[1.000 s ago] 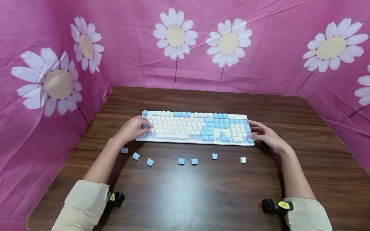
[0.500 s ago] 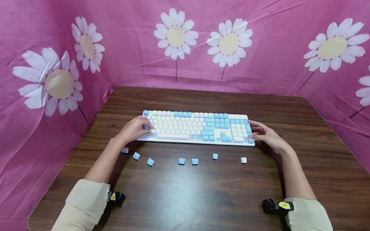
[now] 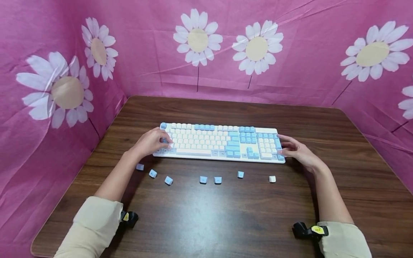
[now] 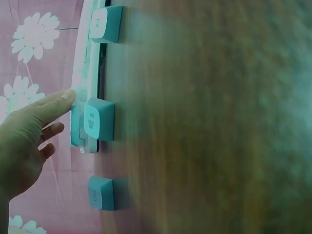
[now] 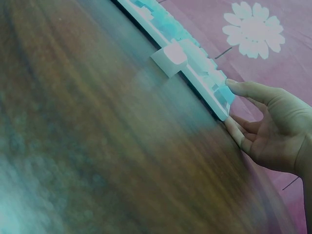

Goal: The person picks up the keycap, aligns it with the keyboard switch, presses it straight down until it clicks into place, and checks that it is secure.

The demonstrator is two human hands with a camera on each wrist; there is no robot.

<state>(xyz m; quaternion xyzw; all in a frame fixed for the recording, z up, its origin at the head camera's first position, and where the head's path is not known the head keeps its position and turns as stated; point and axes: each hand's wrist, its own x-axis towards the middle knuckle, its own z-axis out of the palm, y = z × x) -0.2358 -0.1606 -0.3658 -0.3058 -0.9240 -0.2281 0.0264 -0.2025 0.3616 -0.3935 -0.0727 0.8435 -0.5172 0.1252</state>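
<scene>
A white and light-blue keyboard (image 3: 200,139) lies on the table, with bare slots in its front row. My left hand (image 3: 150,142) is over its left end, thumb and index fingertips close together on the keys near the front-left corner; I cannot tell whether they pinch a keycap. Its other fingers curl beside the end in the left wrist view. My right hand (image 3: 300,154) grips the right end, thumb on top and fingers at the edge. Loose blue keycaps marked Ctrl (image 4: 101,193) and Alt (image 4: 107,24) and one with a symbol (image 4: 99,119) lie before the keyboard.
More blue keycaps (image 3: 203,180) and one white keycap (image 3: 272,179) are spread in a row in front of the keyboard. The brown wooden table (image 3: 206,222) has rounded corners. Pink flowered cloth (image 3: 145,43) stands around its back and sides.
My left thumb and index fingertip have drawn closer together since half a second ago. The right hand keeps its grip, and the loose keycaps stay put; the head view has shifted slightly.
</scene>
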